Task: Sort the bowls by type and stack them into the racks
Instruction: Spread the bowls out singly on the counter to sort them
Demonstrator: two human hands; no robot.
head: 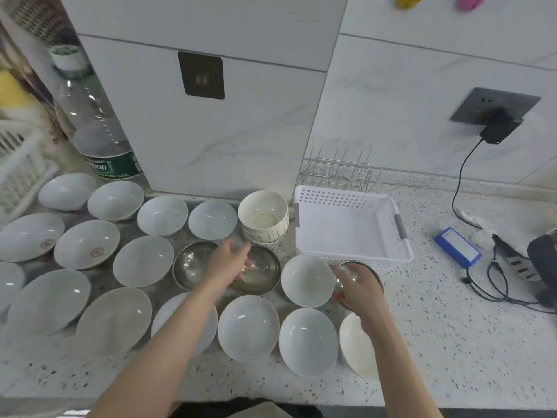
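- The left hand (232, 260) is at the centre of the frame, its fingers curled round a small clear glass bowl (250, 267) held just over a steel bowl (259, 271); a second steel bowl (193, 265) sits just to the left, touching it.
- The right hand (360, 289) is right of centre, its fingers wrapped over another clear glass bowl (343, 279) above a third steel bowl (366, 267), whose rim shows behind the knuckles. How much of that bowl is covered I cannot tell.
- A white ceramic bowl (306, 280) stands between the two hands, close against the right fingers.
- More white bowls crowd the speckled countertop (452, 342) across the left and lower middle of the frame, among them two with a red mark (87, 244) at the left, packed rim to rim.
- A stack of cream ribbed bowls (265, 218) stands behind the left hand, near the wall.
- The white perforated basket (349, 227) lies right of centre, just behind the right hand, with nothing seen in it.
- A wire rack (340, 167) stands upright behind the basket against the tiled wall.
- At the upper left, a large water bottle (96, 125) and part of another white basket (21, 170).
- At the right edge, a blue battery pack (458, 247), a black cable (464, 176) to a charger (500, 129) in a wall socket, and a dark device (542, 260) only partly in view.
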